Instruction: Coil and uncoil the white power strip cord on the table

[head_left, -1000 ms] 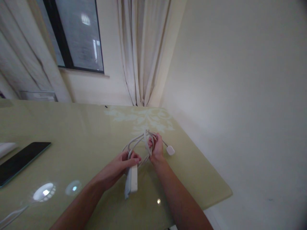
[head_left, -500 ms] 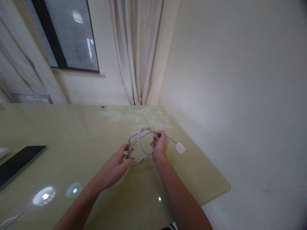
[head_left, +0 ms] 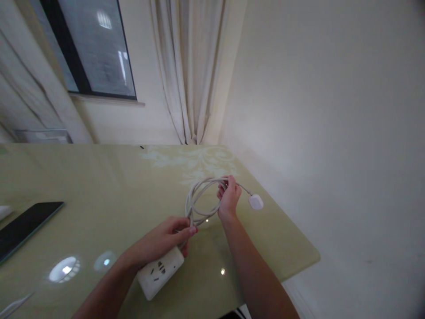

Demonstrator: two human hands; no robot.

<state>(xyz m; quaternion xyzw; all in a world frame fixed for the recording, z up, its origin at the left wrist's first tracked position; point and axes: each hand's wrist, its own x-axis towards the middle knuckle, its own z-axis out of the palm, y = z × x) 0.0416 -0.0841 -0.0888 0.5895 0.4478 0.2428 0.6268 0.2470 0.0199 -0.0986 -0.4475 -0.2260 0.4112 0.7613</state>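
A pale grey power cord (head_left: 190, 201) hangs in loose coils between my two hands, above the table. My left hand (head_left: 171, 235) closes round the near left side of the coils. Below that hand is a white power strip (head_left: 160, 272), tilted, its socket holes facing up; the cord runs to its far end. My right hand (head_left: 229, 197) grips the right side of the coils, fingers wrapped round them. Past it, a short length of cord ends in a white plug (head_left: 256, 202), which hangs to the right; its prongs do not show.
A glossy yellow-green table (head_left: 99, 186) with a floral pattern spreads below. At the left lies a dark flat tablet-like device (head_left: 28, 226). A white cable (head_left: 16, 304) is at the lower left. A wall (head_left: 315, 133) stands along the right, with curtains (head_left: 191, 66) behind.
The coils and both hands have shifted slightly right. My left hand has turned and come lower, and the power strip, hidden before, now shows beneath it. The plug has moved right.
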